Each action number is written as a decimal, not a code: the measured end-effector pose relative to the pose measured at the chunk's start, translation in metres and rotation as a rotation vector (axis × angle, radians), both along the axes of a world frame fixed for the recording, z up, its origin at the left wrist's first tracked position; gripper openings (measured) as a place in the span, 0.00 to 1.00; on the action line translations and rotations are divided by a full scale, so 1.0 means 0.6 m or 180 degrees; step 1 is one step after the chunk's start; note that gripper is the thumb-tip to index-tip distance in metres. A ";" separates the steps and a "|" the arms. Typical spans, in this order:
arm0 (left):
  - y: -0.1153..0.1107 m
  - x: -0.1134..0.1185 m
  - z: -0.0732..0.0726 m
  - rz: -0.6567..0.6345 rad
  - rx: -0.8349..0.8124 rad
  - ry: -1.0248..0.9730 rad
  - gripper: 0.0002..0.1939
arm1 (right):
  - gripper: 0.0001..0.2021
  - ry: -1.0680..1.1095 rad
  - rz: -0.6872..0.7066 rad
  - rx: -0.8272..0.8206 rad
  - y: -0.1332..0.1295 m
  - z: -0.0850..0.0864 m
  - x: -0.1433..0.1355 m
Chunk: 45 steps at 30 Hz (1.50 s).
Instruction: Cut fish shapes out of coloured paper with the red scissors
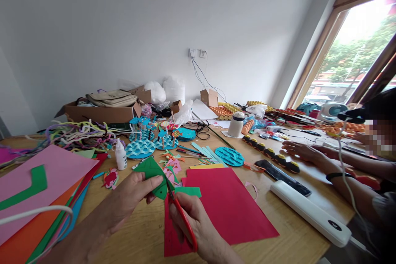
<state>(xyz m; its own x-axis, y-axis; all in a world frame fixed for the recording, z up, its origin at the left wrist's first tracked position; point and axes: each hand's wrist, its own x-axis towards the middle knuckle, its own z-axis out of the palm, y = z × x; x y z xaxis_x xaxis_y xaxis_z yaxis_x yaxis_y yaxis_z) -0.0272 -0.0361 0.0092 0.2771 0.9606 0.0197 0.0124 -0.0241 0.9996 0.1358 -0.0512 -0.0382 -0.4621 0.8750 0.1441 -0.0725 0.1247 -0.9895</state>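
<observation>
Between the thumb and fingers of my left hand [136,189] is a piece of green paper [150,170] with drawn lines on it. My right hand [193,218] grips red-handled scissors [186,225], their blades against the right edge of the green paper. Beneath the right hand lies a sheet of red paper [229,206], with a green strip [188,191] on its upper left part. Colourful paper scraps [173,167] lie just beyond the blades. A white glue bottle [121,156] stands upright past my left hand.
Stacked coloured sheets [46,177] cover the left side. Blue wavy paper crafts [140,148] stand farther back. To the right are a phone [283,176], a white power strip [309,212] and a row of black-and-yellow pieces [272,152]. Another person's hands [303,150] reach in there.
</observation>
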 end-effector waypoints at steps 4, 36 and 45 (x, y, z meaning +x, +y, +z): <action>-0.005 0.007 0.004 0.0130 -0.0022 0.0037 0.14 | 0.20 -0.0096 -0.0020 0.0040 0.001 -0.001 0.000; -0.003 0.005 0.002 0.0332 -0.0023 0.0187 0.14 | 0.22 -0.0199 -0.0149 0.0130 0.000 -0.002 0.003; -0.004 -0.001 -0.001 0.0340 -0.0064 0.0346 0.14 | 0.21 -0.0437 -0.0148 0.0322 0.002 -0.005 0.006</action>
<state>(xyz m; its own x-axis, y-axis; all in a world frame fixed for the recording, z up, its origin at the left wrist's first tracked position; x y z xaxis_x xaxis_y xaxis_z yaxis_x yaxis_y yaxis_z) -0.0275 -0.0388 0.0089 0.1726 0.9847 -0.0244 0.1221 0.0032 0.9925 0.1396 -0.0499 -0.0414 -0.4429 0.8801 0.1709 0.0706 0.2243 -0.9720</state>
